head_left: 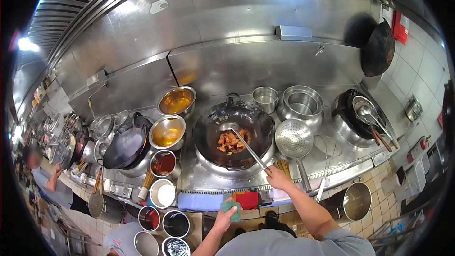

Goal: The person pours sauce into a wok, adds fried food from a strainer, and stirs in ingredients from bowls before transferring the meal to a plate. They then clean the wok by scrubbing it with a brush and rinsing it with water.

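A black wok (211, 144) sits on the burner in front of me with browned chunks of food (229, 142) in it. My right hand (278, 178) is wrapped around the long handle of a ladle (251, 150). The ladle's bowl rests inside the wok, at the food's upper edge. Low in the middle, my left hand (224, 219) grips a folded green cloth (232, 210), near the counter's front edge. Just beyond it lie a blue towel (200, 201) and a red cloth (247, 199).
Bowls of yellow oil (168, 132) and a pot of red sauce (163, 162) stand left of the wok. A perforated strainer (294, 138) and steel pots (303, 102) are on its right. Another person (54, 187) works at far left; a grey-shirted person (125, 239) is at lower left.
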The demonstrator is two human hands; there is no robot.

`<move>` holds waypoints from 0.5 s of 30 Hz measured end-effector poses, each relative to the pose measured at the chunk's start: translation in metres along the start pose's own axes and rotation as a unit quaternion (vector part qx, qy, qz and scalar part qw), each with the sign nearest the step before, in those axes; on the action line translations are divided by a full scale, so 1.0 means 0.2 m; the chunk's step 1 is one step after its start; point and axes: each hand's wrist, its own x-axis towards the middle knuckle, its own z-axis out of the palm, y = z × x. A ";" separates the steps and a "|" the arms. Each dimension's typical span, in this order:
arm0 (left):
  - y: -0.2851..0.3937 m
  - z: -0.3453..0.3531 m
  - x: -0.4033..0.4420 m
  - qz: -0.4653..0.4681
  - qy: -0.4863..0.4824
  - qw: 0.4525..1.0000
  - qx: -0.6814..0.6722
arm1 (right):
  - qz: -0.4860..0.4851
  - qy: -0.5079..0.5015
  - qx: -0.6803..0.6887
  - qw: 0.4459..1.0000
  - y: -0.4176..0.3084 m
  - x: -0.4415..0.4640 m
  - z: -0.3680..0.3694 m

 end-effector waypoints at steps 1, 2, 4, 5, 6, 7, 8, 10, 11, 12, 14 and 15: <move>0.01 0.05 0.01 0.012 -0.005 1.000 -0.025 | -0.063 0.028 0.104 0.992 0.01 0.02 -0.03; 0.01 0.08 0.02 0.017 -0.007 0.999 -0.027 | 0.081 -0.101 0.363 0.923 -0.11 -0.03 -0.14; -0.02 0.07 0.03 0.028 0.015 0.999 -0.039 | 0.094 -0.168 0.653 0.733 -0.03 -0.02 -0.16; -0.03 0.06 0.04 0.030 0.015 0.999 -0.039 | 0.079 -0.205 0.747 0.627 0.01 -0.03 -0.21; -0.05 0.06 0.03 0.011 0.032 0.999 -0.021 | 0.081 -0.206 0.747 0.626 0.06 0.00 -0.25; -0.08 0.06 0.02 -0.010 0.051 0.999 -0.004 | 0.076 -0.098 0.571 0.812 0.12 0.06 -0.30; -0.11 0.07 0.02 -0.020 0.085 0.996 -0.011 | 0.061 0.017 0.349 0.935 0.17 0.14 -0.36; -0.25 0.00 0.04 -0.014 0.093 0.995 -0.016 | -0.080 0.138 0.111 0.981 0.30 0.35 -0.53; -0.33 -0.04 0.03 -0.012 0.097 0.995 -0.020 | -0.021 0.137 0.061 0.988 0.25 0.44 -0.64; -0.38 -0.04 0.02 -0.025 0.120 0.992 -0.007 | 0.019 0.104 -0.017 0.994 0.23 0.57 -0.71; -0.49 -0.08 -0.02 -0.069 0.146 0.985 0.059 | 0.048 0.113 -0.063 0.990 0.25 0.86 -0.73; -0.56 -0.11 -0.04 -0.110 0.162 0.972 0.127 | 0.032 0.130 -0.090 0.987 0.30 1.02 -0.69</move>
